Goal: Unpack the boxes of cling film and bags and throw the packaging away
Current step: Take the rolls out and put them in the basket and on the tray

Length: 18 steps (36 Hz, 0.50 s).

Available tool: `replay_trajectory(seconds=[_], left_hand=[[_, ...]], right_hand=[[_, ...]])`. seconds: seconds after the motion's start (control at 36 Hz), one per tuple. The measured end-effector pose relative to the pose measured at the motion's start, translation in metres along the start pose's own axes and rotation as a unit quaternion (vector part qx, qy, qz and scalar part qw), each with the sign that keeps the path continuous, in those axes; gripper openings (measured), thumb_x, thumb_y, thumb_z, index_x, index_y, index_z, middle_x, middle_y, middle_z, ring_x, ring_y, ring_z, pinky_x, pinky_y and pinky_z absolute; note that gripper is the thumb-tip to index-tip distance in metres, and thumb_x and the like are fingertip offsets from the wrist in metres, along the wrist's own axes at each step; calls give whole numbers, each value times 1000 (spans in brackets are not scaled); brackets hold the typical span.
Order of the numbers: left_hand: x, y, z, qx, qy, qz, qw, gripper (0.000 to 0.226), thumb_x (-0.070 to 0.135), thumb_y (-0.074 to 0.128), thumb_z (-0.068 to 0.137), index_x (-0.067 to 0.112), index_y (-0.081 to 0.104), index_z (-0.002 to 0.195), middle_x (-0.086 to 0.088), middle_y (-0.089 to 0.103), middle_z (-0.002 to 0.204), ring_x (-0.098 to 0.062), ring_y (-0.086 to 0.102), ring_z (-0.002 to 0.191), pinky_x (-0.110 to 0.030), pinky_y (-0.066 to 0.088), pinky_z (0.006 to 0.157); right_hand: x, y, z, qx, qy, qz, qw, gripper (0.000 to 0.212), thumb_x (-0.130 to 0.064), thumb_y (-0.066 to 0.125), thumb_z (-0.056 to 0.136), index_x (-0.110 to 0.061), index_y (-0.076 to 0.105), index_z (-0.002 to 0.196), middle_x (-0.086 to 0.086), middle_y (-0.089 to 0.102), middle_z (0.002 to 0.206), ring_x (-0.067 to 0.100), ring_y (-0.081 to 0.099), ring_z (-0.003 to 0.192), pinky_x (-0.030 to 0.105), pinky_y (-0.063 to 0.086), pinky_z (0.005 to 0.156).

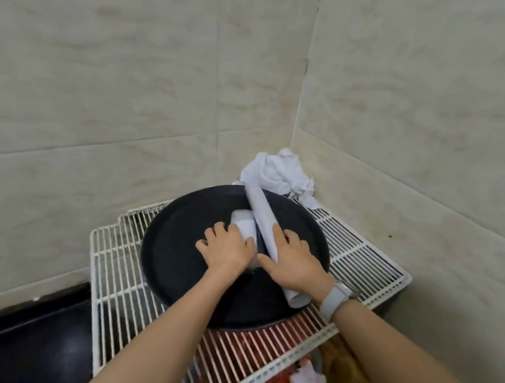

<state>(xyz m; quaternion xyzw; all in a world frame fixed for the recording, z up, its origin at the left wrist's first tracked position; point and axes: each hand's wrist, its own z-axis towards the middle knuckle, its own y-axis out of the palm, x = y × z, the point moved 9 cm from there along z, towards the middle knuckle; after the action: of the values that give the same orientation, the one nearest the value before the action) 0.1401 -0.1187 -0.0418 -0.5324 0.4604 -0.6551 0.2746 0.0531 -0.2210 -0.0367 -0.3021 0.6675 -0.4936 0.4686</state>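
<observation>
On the round black tray [180,265], my open left hand [227,246] and right hand [292,259] steady 2 light, roll-prone white film rolls [260,220], best gripped mid-length.

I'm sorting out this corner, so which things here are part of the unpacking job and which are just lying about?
Part of the job:
long roll under right hand
short roll under left hand

Just lying about:
round black tray
white wire rack
crumpled white cloth

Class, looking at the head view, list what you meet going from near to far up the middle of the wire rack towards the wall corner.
Wire rack edge → black round tray → short roll → crumpled white cloth in the corner.
</observation>
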Motion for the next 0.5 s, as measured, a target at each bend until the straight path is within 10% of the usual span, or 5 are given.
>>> replay_trajectory(seconds=[0.17,0.5], left_hand=[[-26,-24,-4,-21,32,-57,998,48,38,44,90,22,42,135,-6,36,147,-29,29,135,-53,21,110],[-157,-197,-106,172,43,-41,983,38,20,51,91,8,53,127,-14,56,130,-31,52,119,-40,41,101]], right_hand=[[-11,-3,3,-22,-29,7,999,61,-46,35,92,-25,14,145,13,7,156,37,11,140,52,23,111],[-195,-36,-63,98,-251,184,945,32,-20,42,94,-14,56,122,6,62,124,23,55,115,33,42,98]])
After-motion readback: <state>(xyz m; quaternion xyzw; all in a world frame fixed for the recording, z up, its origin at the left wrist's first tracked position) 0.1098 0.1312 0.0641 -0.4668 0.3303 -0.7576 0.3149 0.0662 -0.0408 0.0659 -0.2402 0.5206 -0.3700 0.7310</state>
